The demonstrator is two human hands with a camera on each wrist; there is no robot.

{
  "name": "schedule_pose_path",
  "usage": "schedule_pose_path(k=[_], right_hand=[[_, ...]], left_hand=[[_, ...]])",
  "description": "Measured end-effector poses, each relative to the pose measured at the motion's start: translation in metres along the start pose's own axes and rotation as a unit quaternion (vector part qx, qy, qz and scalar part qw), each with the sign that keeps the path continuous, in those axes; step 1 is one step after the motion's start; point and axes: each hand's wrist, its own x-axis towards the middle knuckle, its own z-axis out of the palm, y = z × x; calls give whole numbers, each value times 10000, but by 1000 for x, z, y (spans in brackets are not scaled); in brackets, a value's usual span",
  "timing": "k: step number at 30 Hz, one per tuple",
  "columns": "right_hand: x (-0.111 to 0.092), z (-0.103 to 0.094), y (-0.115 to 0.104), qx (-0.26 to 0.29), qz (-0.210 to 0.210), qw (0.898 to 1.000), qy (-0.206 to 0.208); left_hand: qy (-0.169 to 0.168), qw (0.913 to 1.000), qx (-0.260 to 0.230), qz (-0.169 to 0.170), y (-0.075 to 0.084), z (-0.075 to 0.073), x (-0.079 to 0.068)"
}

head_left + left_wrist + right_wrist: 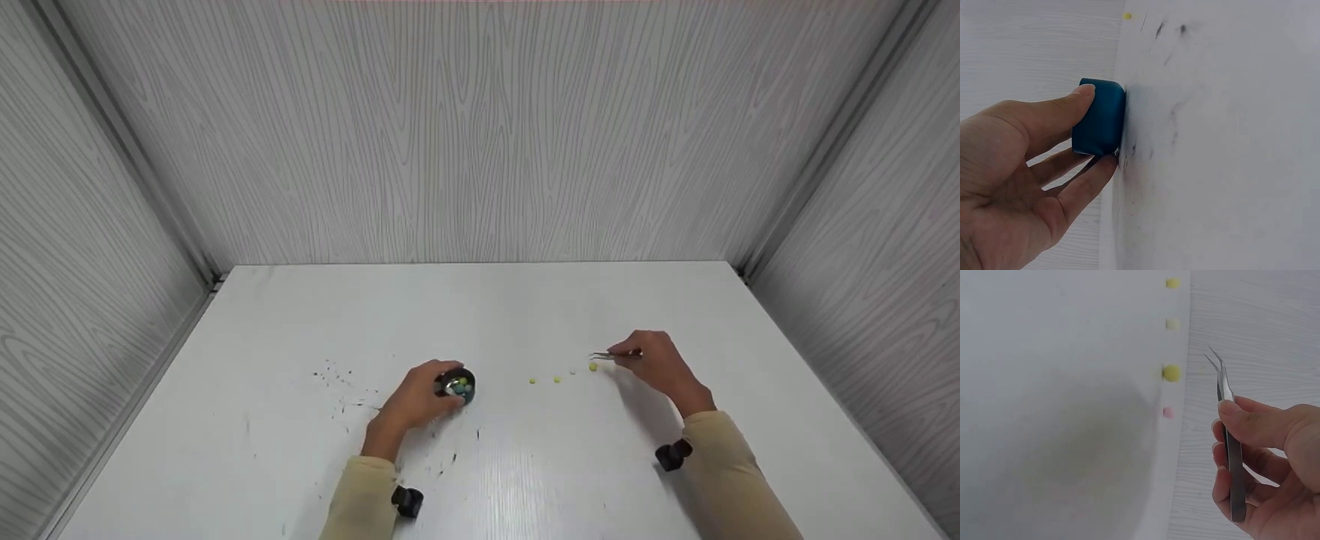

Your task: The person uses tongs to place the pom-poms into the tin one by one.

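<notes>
My left hand [424,394] grips a small round cup [448,376] by its sides, thumb and fingers around it. Its outside looks teal [1100,115] in the left wrist view, and several small coloured balls [460,388] lie inside. In my right hand [656,364] is a pair of metal tweezers [1233,467], pinched between thumb and fingers. The bent tips stand slightly apart with nothing between them. Just below those tips in the head view sits a yellow ball [593,367]. The right wrist view also shows a pale ball [1172,324] and a pink ball [1168,412] in the same row.
Two more yellow balls [557,379] lie on the white table [495,315] between the hands. Dark smudges [337,375] mark its surface left of the cup and in front of it. Wood-grained panels [480,135] enclose the table at the back and both sides.
</notes>
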Motion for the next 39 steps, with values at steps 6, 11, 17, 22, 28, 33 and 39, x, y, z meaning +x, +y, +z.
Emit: schedule_pose_path(k=[6, 11, 17, 22, 28, 33, 39], right_hand=[[-1, -1, 8, -15, 168, 9997, -175], [-2, 1, 12, -21, 186, 9996, -211], [-4, 4, 15, -24, 191, 9996, -195], [-5, 6, 18, -27, 159, 9997, -173], [-6, 5, 21, -12, 301, 9994, -174], [-7, 2, 25, -6, 405, 9990, -214], [-8, -1, 30, 17, 387, 9990, -207]], left_hand=[[-17, 10000, 21, 1, 0, 0, 0], [-2, 10000, 22, 10, -1, -1, 0], [-55, 10000, -32, -6, 0, -1, -1], [-77, 10000, -2, -30, 0, 0, -2], [-74, 10000, -16, -35, 1, -1, -2], [-62, 10000, -23, -33, 1, -1, -1], [-58, 10000, -9, -37, 0, 0, -1]])
